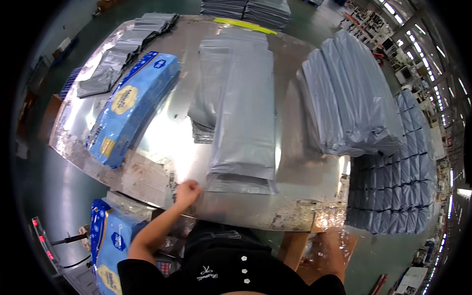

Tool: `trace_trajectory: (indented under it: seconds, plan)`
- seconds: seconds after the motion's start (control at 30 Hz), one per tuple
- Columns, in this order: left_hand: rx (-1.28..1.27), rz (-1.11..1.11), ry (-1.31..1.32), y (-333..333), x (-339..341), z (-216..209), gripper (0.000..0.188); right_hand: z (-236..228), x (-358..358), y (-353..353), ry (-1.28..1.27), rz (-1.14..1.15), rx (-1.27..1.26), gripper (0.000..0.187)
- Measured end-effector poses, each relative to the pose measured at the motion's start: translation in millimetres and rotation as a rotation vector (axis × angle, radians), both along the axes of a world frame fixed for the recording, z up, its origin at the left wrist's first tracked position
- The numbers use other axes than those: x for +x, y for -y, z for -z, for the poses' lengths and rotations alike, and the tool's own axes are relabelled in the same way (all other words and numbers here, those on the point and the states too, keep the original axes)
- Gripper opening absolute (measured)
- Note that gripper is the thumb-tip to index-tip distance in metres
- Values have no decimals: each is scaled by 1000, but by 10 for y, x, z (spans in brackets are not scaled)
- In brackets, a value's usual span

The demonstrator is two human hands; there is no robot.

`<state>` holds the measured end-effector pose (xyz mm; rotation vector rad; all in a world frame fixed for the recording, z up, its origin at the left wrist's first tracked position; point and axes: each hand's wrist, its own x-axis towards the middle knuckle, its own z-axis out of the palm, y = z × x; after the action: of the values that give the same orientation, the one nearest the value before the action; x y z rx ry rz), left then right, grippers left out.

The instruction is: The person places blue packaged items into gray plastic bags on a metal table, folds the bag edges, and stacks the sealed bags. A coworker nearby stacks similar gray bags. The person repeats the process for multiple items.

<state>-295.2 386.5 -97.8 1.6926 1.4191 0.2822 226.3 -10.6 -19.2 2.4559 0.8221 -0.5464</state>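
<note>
My left hand [188, 192] is just over the near edge of the metal table, its fingers curled together. Whether anything small is in them I cannot make out. Right beside it is the open end of a flat grey plastic mailing bag [246, 113], the top one of a stack. Down at the right, below the table edge, my right hand [330, 240] reaches into a cardboard box [293, 248] with crumpled clear plastic film [328, 219] about it. Its fingers are hidden by glare and film.
A long blue tissue pack [135, 105] lies at the table's left, with more grey bags [123, 54] behind it. Filled grey parcels [351, 93] are piled at the right edge, above further stacked parcels [393, 191]. Another blue pack [110, 246] stands below left. A yellow strip [245, 25] crosses the far edge.
</note>
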Motion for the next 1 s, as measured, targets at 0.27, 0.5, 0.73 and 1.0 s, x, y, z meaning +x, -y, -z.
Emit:
trace_trajectory:
  seconds: [0.27,0.5,0.73,1.0]
  plan:
    - [886,1196,-286,-756,1266,-350,36,-225,-1421,-2202,-401,-898,990,29]
    - [354,1208,-141,-1120,1256,-211,45,563,-2062,-3060,-272,-1147,677,34]
    - [-15,1220,-122,-1378,945,-827,61,34,-1580,-3198,-460,-1177,705,41]
    - [582,1132,76,-1459,340,-382,35,-97,-1032,-3358,-316,-1292,942,17]
